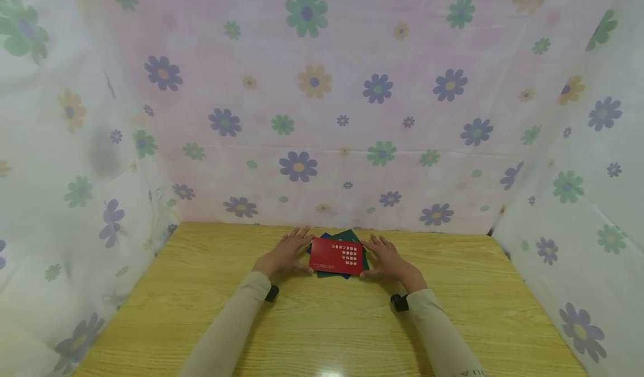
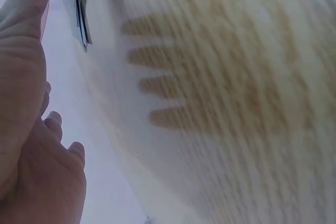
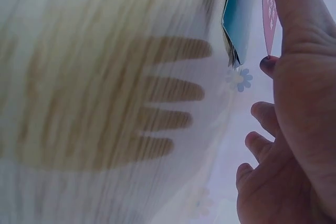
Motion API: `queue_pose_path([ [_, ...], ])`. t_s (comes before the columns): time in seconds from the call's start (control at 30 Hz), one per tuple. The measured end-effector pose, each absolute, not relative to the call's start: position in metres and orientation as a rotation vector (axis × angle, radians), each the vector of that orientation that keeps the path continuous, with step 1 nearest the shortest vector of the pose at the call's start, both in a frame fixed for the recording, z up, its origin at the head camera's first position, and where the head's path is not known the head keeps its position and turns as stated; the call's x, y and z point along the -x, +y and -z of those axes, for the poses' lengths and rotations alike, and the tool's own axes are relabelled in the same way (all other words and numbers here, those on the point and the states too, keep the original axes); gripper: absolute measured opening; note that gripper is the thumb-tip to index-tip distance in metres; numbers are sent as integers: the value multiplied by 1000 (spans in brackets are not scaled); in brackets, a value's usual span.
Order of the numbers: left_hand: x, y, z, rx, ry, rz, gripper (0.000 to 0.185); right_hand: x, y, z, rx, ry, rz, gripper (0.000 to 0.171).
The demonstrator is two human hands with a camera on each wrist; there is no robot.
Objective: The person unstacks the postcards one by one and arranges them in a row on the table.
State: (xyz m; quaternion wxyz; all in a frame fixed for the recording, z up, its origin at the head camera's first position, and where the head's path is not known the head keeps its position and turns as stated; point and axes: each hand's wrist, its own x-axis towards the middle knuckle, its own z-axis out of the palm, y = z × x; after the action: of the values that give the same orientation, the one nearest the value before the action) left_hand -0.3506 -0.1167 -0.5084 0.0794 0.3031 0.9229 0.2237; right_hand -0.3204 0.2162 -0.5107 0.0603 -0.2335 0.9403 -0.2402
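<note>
Hovering just above a green booklet [image 1: 350,235] and a blue booklet [image 1: 345,277], a red booklet [image 1: 333,255] is showing its white print upside down to the head view, with a gap opening beneath it in the right wrist view. The left hand [image 1: 288,254] is gripping its left end and the right hand [image 1: 387,260] its right end, each thumb sitting at a near corner and the fingers reaching toward the far one; the other fingers are spreading apart. Below, the green and blue booklets are lying at differing angles on the wood-grain surface [image 1: 327,321], where finger-shaped shadows [image 2: 163,87] are falling. Light sleeves [image 1: 226,326] are covering the forearms, and black devices [image 1: 399,302] are sitting at the wrists. Behind, a flowered sheet [image 1: 342,97] is hanging.
</note>
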Motion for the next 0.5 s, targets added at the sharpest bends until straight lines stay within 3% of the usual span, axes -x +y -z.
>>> queue_pose_path([
  [0.5,335,-119,508,-905,2762,-725,93,310,219,514,737,2862,742,91],
])
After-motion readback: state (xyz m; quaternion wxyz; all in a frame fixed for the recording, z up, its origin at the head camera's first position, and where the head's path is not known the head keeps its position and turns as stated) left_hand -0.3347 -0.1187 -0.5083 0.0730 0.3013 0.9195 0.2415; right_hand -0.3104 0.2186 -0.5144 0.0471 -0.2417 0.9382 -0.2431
